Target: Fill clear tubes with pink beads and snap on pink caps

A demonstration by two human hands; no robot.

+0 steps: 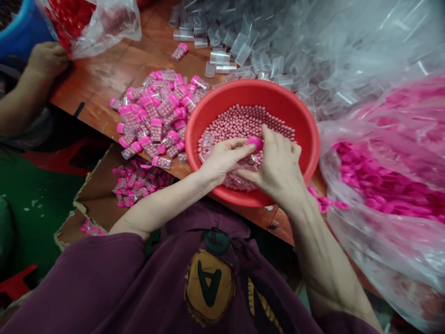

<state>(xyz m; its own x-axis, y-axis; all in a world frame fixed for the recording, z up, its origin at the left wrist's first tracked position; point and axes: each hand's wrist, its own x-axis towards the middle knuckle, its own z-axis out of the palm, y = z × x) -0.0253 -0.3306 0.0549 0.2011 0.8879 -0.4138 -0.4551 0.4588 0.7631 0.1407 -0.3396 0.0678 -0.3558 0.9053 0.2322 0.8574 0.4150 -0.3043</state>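
Over a red basin (310,134) of small pink beads (239,118), my two hands meet around one small bottle with a bright pink cap (255,143). The left thumb and fingers of my left hand (222,160) pinch at the cap's left side. My right hand (281,162) is curled round its right side, with the thumb lower down. Most of the bottle's body is hidden by my fingers. Clear empty bottles (207,140) lie on the beads at the basin's left.
Left of the basin is a heap of filled pink-capped bottles (156,127); more lie in a cardboard box (88,192) below. Clear tubes (222,56) pile up behind. A plastic bag of pink caps (389,185) stands right. Another person's hand (48,58) rests at the table's left edge.
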